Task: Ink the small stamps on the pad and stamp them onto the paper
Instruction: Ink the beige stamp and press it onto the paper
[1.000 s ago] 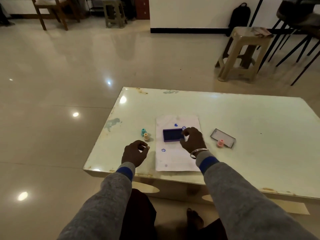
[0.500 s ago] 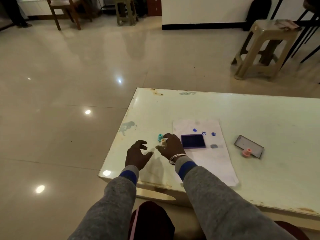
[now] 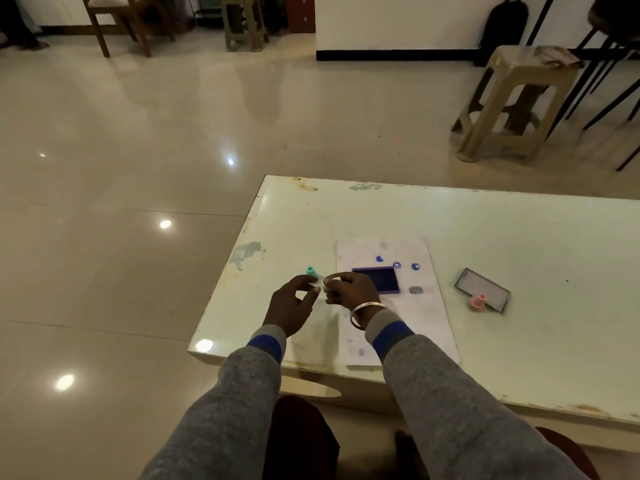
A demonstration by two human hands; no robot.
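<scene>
My right hand [image 3: 349, 291] holds a small peach stamp [image 3: 323, 283] just above the table, left of the paper. My left hand [image 3: 291, 306] meets it, with thumb and forefinger pinching the stamp's other end. The stamp is mostly hidden by the fingers. A teal stamp [image 3: 311, 270] stands upright on the table just beyond my hands. The open blue ink pad [image 3: 382, 277] lies on the white paper [image 3: 420, 306], partly behind my right hand. The paper bears a blue heart and two round blue prints [image 3: 397, 265] above the pad.
The ink pad's lid [image 3: 485, 288] lies on the table [image 3: 536, 244] to the right, and a pink stamp [image 3: 478, 301] lies at its near edge. A plastic stool [image 3: 519, 105] and chair legs stand on the floor beyond the table.
My right hand left the ink pad, crossed to the stamps left of the paper and lifted the peach one. My left hand then closed in on it. The view shifted left.
</scene>
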